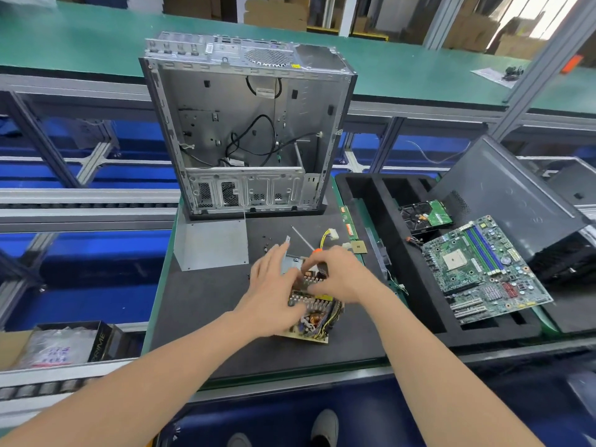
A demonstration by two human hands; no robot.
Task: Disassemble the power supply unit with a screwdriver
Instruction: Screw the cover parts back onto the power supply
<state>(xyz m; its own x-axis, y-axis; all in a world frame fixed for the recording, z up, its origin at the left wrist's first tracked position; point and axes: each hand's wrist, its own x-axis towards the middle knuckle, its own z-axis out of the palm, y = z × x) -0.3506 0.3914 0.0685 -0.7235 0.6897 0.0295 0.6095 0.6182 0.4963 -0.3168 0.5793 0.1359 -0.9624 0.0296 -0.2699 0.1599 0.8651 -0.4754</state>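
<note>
The power supply's circuit board (314, 321), with heatsinks, a copper coil and yellow wires, lies on the dark mat in front of me. Part of its grey metal housing (290, 264) shows behind my hands. My left hand (271, 295) rests over the board's left side with fingers curled onto the heatsinks. My right hand (338, 275) grips the board's upper part from the right. A screwdriver (306, 241) with an orange handle lies just behind my hands, its shaft pointing up-left. The grey metal cover (211, 245) of the power supply stands to the left.
An empty open computer case (248, 130) stands upright at the back of the mat. A white connector (332, 235) and a CPU (359, 246) lie nearby. Right, a black foam tray (371, 201) holds a motherboard (480, 269), a fan with a hard drive (425, 216) and a side panel (503, 195). Small screws (265, 243) dot the mat.
</note>
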